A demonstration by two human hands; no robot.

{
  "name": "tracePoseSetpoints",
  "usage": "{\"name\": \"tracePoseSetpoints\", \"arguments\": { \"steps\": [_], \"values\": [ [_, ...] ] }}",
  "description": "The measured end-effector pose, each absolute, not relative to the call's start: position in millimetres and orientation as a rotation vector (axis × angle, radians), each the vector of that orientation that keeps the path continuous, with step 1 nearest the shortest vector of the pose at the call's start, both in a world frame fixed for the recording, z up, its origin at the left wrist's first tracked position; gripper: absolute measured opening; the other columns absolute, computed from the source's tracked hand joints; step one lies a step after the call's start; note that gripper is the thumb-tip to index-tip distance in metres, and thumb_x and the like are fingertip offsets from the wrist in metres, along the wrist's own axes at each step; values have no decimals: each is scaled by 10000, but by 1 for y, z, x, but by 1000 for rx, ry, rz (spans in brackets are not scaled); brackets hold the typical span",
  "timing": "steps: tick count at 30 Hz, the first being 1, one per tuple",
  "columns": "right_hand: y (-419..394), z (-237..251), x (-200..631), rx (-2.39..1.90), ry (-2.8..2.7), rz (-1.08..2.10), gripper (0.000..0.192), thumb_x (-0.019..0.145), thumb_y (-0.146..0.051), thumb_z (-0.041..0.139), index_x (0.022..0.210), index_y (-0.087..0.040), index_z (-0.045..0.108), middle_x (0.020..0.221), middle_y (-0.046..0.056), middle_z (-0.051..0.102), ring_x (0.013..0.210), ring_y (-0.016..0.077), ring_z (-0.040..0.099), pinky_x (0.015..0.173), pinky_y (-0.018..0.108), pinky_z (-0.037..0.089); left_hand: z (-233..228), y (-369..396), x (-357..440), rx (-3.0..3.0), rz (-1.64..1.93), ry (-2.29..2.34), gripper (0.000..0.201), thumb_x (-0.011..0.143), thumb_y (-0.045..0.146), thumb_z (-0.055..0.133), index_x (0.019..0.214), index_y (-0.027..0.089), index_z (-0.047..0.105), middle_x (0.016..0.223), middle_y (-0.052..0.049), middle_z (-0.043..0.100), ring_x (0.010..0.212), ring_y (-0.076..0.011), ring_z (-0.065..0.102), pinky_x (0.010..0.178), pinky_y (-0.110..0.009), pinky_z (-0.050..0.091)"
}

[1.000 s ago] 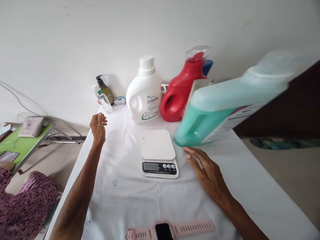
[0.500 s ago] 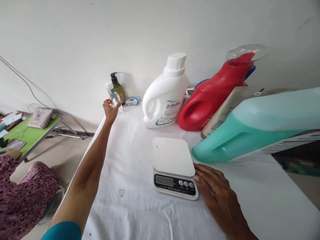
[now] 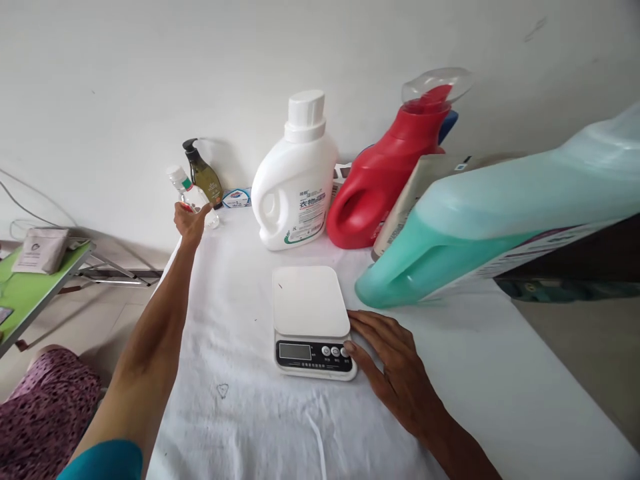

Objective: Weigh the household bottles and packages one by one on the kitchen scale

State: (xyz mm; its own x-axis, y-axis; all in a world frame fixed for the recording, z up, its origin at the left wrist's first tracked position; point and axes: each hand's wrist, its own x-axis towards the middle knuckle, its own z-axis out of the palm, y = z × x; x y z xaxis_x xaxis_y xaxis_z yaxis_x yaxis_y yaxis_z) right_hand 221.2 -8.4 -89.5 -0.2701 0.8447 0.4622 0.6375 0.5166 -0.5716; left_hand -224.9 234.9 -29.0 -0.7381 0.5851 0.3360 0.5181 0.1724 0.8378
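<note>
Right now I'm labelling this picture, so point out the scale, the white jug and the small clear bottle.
scale [image 3: 310, 300]: head view, middle of its white weighing plate.
white jug [image 3: 295, 180]: head view, front of its body.
small clear bottle [image 3: 193, 195]: head view, clear body above the left hand.

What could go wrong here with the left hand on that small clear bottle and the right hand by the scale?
The small clear bottle stands at the table's left edge beside the pump bottle; the left hand could knock either off. The right hand touches the scale near its buttons and might press one or nudge it.
</note>
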Motion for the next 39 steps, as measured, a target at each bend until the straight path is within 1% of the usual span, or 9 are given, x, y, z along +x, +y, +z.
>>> {"name": "tracePoseSetpoints", "arguments": {
  "steps": [5,11,16,20,27,31,34,37,39],
  "values": [
    [-5,-83,224,-1316,-1831,586,385,1095,-527,499,1175,-252,757,1238,91,795,1204,306,711,1041,486,546,-17,166,-206,1191,1754,2068,506,634,429,948,951,195,632,903,-17,678,848,-182,641,839,-355,565],
    [-2,-73,223,-1312,-1743,680,389,1086,-505,483,1003,-266,778,1137,80,809,1147,300,712,1033,473,554,14,75,-138,1445,1528,1701,478,640,459,960,977,172,780,932,-74,780,842,-238,730,788,-376,604],
    [-3,-70,222,-1293,-1712,721,377,1080,-487,486,962,-266,768,1091,76,807,1108,294,706,1001,457,564,29,45,-64,1580,1346,1488,426,665,436,958,963,186,784,937,-81,801,878,-282,758,797,-396,602],
    [-3,-68,223,-1290,-1686,768,387,1079,-488,477,935,-264,759,1086,81,801,1107,294,692,992,461,558,27,46,-29,1640,1241,1444,467,640,439,978,976,204,753,946,-78,801,898,-297,756,789,-393,586],
    [-3,-66,225,-1245,-1669,779,384,1087,-468,463,900,-265,730,1061,86,796,1068,291,676,996,469,543,16,49,-11,1709,1214,1465,541,608,449,999,1021,227,729,960,-69,790,880,-297,750,801,-410,580],
    [-2,-68,225,-1230,-1667,778,388,1089,-472,466,904,-261,735,1052,79,796,1067,287,680,998,468,543,16,46,-4,1711,1205,1417,553,599,429,1005,1041,243,730,1009,-82,799,940,-321,758,883,-450,586],
    [-3,-69,225,-1246,-1644,792,413,1092,-506,464,909,-263,742,1053,85,795,1079,290,687,985,464,554,14,43,-8,1677,1198,1352,624,596,492,1001,1109,252,740,1110,-108,792,1045,-348,740,945,-474,573],
    [-4,-69,224,-1250,-1614,811,440,1091,-541,465,910,-259,750,1057,91,793,1090,289,694,992,458,559,5,42,-24,1689,1281,1244,655,782,690,821,1260,255,718,1307,-138,740,1200,-348,698,1018,-477,548],
    [-4,-69,223,-1258,-1612,818,452,1088,-555,463,912,-257,754,1059,89,792,1096,285,696,1002,452,557,-8,46,-38,1626,1388,1275,668,911,788,598,1271,236,704,1305,-152,731,1184,-319,704,985,-456,555]
  ]
}}
